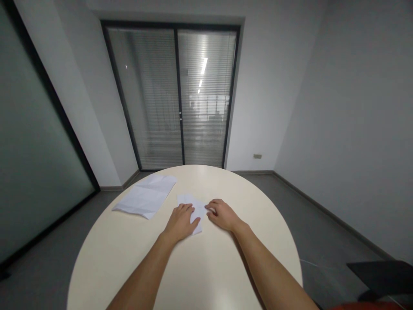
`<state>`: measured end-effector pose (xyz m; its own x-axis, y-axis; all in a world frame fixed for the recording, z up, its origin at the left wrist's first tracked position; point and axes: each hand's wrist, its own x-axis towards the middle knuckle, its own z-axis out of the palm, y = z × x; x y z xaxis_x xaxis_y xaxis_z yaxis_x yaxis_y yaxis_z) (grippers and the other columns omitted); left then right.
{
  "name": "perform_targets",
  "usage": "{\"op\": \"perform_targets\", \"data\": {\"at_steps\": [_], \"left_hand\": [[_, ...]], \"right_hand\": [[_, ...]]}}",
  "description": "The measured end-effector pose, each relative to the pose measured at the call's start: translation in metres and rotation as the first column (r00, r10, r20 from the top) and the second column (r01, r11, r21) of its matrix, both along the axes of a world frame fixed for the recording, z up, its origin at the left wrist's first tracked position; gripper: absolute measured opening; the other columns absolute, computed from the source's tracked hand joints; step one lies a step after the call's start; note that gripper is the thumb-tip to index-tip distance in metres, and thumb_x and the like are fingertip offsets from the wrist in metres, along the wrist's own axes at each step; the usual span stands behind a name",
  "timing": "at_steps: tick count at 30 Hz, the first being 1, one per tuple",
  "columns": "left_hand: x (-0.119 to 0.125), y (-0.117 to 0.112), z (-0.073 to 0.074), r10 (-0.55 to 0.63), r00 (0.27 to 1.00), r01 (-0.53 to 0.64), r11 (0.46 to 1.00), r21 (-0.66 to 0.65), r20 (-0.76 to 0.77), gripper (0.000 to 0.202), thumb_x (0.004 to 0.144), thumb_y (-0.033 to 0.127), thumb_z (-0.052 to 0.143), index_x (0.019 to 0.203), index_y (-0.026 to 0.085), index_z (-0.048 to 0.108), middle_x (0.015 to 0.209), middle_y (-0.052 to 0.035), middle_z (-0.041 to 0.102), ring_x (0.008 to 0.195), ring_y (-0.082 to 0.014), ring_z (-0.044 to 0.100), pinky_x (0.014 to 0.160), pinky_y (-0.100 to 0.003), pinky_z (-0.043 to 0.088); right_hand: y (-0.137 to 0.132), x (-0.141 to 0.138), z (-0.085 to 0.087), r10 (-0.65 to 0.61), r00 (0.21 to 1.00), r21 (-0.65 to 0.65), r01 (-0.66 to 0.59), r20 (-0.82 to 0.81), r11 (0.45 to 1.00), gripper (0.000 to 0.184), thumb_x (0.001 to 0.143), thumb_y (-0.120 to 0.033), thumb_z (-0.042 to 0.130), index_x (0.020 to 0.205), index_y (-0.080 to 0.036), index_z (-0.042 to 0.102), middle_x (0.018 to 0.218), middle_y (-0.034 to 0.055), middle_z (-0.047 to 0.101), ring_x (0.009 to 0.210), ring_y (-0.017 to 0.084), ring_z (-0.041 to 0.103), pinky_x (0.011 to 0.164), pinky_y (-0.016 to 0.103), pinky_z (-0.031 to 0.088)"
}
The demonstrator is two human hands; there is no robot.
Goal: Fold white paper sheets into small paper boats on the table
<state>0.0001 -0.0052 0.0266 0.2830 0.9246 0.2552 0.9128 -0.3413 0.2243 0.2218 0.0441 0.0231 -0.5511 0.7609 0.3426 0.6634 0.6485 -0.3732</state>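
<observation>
A small folded white paper (193,206) lies on the round cream table (206,267) in front of me. My left hand (180,221) rests flat on the paper's left and near part, fingers stretched out and close together. My right hand (222,214) sits at the paper's right edge with its fingers curled, the fingertips pressing or pinching the paper's edge. A larger creased white sheet (146,196) lies flat on the table to the left, apart from both hands.
The table's far rim curves just beyond the papers. Grey floor surrounds the table. Glass doors with blinds (176,99) stand ahead, a frosted glass wall on the left, a plain wall on the right. A dark chair part (382,275) shows at the lower right.
</observation>
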Motion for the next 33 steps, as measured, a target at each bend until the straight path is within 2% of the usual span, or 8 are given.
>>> {"op": "perform_targets", "data": {"at_steps": [4,7,10,13,18,24,28,33], "left_hand": [[0.001,-0.002,0.002,-0.01,1.0,0.011,1.0,0.01,-0.005,0.048,0.091,0.05,0.057,0.123,0.016,0.068,0.139,-0.0137,0.063,0.126,-0.0337,0.053,0.107,-0.049,0.041],[0.0,-0.002,0.002,-0.018,1.0,0.018,1.0,0.01,-0.016,0.047,0.09,0.047,0.058,0.123,0.015,0.068,0.139,-0.0143,0.063,0.124,-0.0344,0.054,0.104,-0.048,0.044],[0.0,0.0,0.001,-0.028,0.999,0.029,1.0,0.011,-0.026,0.042,0.091,0.041,0.055,0.121,0.015,0.069,0.137,-0.0134,0.064,0.121,-0.0333,0.056,0.102,-0.047,0.045],[-0.001,0.001,0.0,-0.055,0.998,0.055,0.998,0.01,-0.027,0.043,0.092,0.038,0.054,0.125,0.015,0.067,0.14,-0.0134,0.062,0.124,-0.0319,0.056,0.106,-0.047,0.044],[-0.002,0.001,-0.002,-0.102,0.994,0.102,0.995,-0.014,-0.023,0.043,0.093,0.03,0.052,0.132,0.016,0.063,0.146,-0.0126,0.058,0.135,-0.0273,0.052,0.114,-0.044,0.037],[-0.004,0.003,-0.006,-0.119,0.993,0.119,0.993,-0.008,-0.011,0.043,0.098,0.039,0.049,0.132,0.017,0.063,0.145,-0.0129,0.059,0.136,-0.0266,0.052,0.114,-0.046,0.037],[-0.004,0.004,-0.007,-0.129,0.992,0.129,0.992,-0.016,-0.008,0.042,0.098,0.038,0.049,0.131,0.016,0.063,0.144,-0.0134,0.059,0.133,-0.0275,0.054,0.113,-0.045,0.038],[-0.004,0.002,-0.004,-0.132,0.991,0.133,0.991,-0.008,0.022,0.038,0.097,0.038,0.052,0.127,0.017,0.065,0.138,-0.0132,0.061,0.125,-0.028,0.059,0.109,-0.042,0.043]], "right_hand": [[-0.001,0.0,0.001,0.005,1.0,-0.026,-0.005,-0.015,1.0,0.033,0.09,-0.026,0.06,0.119,-0.017,0.074,0.11,0.012,0.071,0.108,0.024,0.061,0.098,0.035,0.046],[0.0,0.0,-0.001,0.016,0.999,-0.037,-0.018,-0.039,0.999,0.031,0.09,-0.027,0.061,0.115,-0.018,0.076,0.108,0.0113,0.071,0.105,0.024,0.062,0.097,0.035,0.047],[0.003,0.0,-0.005,0.04,0.996,-0.035,-0.042,-0.079,0.998,0.026,0.089,-0.027,0.063,0.109,-0.019,0.077,0.117,0.0117,0.07,0.111,0.024,0.062,0.101,0.036,0.047],[0.004,0.0,-0.008,0.052,0.992,-0.021,-0.055,-0.112,0.998,0.025,0.09,-0.027,0.063,0.11,-0.02,0.077,0.127,0.0118,0.068,0.12,0.025,0.059,0.107,0.038,0.044],[0.003,0.001,-0.006,0.082,0.991,-0.023,-0.085,-0.107,0.996,0.026,0.091,-0.028,0.063,0.113,-0.021,0.076,0.118,0.0095,0.073,0.116,0.025,0.062,0.105,0.039,0.046],[0.004,-0.001,-0.008,0.134,0.985,-0.048,-0.14,-0.107,0.989,0.029,0.088,-0.028,0.068,0.115,-0.021,0.076,0.125,0.0105,0.07,0.115,0.024,0.063,0.105,0.038,0.046],[0.005,-0.003,-0.008,0.151,0.981,-0.057,-0.159,-0.118,0.986,0.026,0.088,-0.025,0.068,0.113,-0.022,0.076,0.118,0.0084,0.073,0.111,0.023,0.064,0.102,0.036,0.047],[-0.002,-0.005,0.001,0.154,0.982,-0.04,-0.159,-0.11,0.986,0.021,0.093,-0.031,0.064,0.109,-0.022,0.076,0.113,0.0071,0.075,0.107,0.023,0.065,0.097,0.034,0.047]]}}
